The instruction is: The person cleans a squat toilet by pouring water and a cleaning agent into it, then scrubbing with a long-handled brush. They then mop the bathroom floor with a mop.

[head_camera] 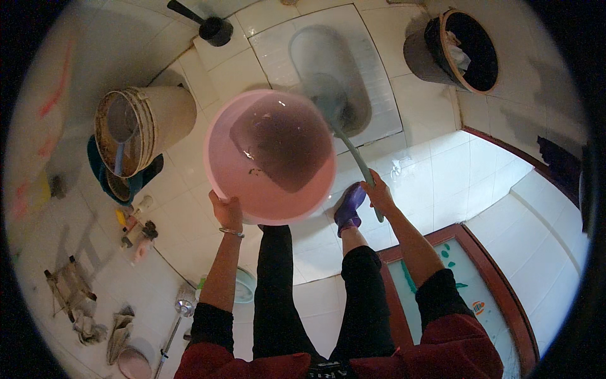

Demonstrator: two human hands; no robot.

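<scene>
My left hand grips the near left rim of a large pink plastic basin, which is tilted above the tiled floor. A dark shadow and bright glints lie inside it, with a few dark specks on its wall. Closed around a grey-green handle, my right hand is to the right of the basin. The handle belongs to a long-handled plastic tool; its head is blurred and I cannot tell its exact shape. It reaches over the basin of a white squat toilet, which the pink basin partly overlaps in view.
An off-white bucket holding a blue-handled ladle stands left, a teal plastic vessel by it. A black dipper lies at upper left. A waste bin stands upper right. A red-framed door is at lower right.
</scene>
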